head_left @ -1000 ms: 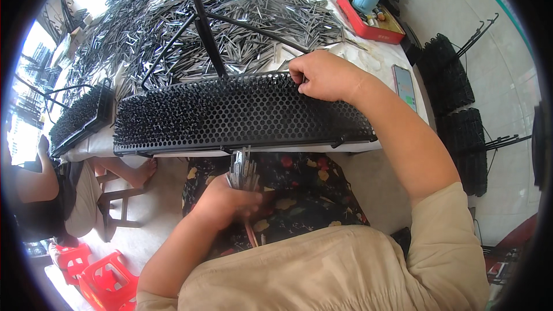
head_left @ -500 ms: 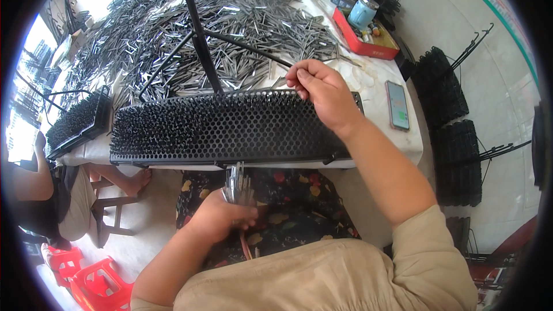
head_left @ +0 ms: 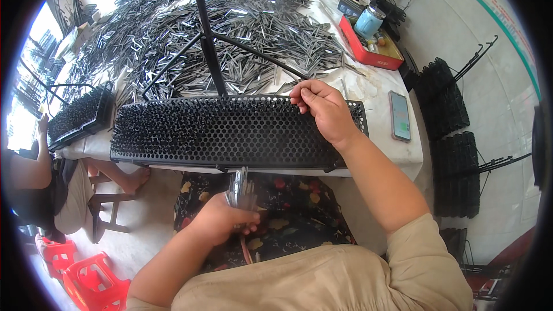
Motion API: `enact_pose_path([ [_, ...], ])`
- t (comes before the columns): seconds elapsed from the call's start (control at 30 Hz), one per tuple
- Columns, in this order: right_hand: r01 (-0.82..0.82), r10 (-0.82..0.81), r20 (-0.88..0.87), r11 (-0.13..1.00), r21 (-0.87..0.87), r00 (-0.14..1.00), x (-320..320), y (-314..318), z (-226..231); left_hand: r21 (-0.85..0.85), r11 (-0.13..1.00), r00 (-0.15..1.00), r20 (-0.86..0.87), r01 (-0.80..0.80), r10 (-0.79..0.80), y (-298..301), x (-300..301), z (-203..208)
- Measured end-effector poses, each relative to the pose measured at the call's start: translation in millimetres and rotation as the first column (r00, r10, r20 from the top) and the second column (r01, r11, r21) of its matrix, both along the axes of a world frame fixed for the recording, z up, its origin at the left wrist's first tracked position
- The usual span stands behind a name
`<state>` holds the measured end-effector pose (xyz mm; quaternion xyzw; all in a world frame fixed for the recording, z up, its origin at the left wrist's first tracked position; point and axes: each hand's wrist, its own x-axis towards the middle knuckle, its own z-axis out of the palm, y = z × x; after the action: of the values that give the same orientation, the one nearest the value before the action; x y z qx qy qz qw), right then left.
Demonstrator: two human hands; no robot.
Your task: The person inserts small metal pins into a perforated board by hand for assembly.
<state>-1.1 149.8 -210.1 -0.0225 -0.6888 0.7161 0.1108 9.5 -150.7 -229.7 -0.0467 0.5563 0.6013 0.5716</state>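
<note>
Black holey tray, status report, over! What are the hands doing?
Left hand in a shut grip on a bundle of metal pins over the lap. Right hand pinching at the tray's far right edge. Tripod leg stands behind, not blocking.

Two perforated black racks point(head_left: 230, 132), one phone point(head_left: 399, 116), one red tray point(head_left: 368, 52).

A white-covered table point(head_left: 377, 155) carries everything. On it lie a heap of metal pins point(head_left: 190, 29) far, a black perforated rack point(head_left: 230, 132) near, a phone point(head_left: 399, 116) right.
</note>
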Motion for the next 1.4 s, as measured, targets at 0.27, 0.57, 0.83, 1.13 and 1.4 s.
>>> enact_pose_path([
  [0.27,-0.016,0.016,0.007,0.997,0.078,1.0,0.1,-1.2,1.4,-0.003,1.0,1.0,0.001,-0.006,0.006,0.7,-0.9,1.6],
  [0.57,0.037,-0.035,-0.022,0.995,0.089,0.999,7.1,-2.6,6.3,0.001,1.0,1.0,-0.011,-0.007,0.007,-0.7,4.3,3.2],
  [0.83,-0.102,0.07,0.179,0.979,0.174,0.981,75.5,-90.9,12.0,0.244,0.947,0.964,-0.111,-0.21,0.242,10.2,18.3,19.4],
  [1.13,-0.186,0.175,0.098,0.974,0.13,0.98,92.1,-106.4,-9.0,0.207,0.969,0.968,-0.179,-0.137,0.176,13.9,21.4,17.2],
  [1.4,-0.061,0.174,0.277,0.925,-0.374,0.945,92.0,-111.5,-6.1,0.191,0.96,0.964,-0.126,-0.207,0.233,13.4,20.2,10.1],
])
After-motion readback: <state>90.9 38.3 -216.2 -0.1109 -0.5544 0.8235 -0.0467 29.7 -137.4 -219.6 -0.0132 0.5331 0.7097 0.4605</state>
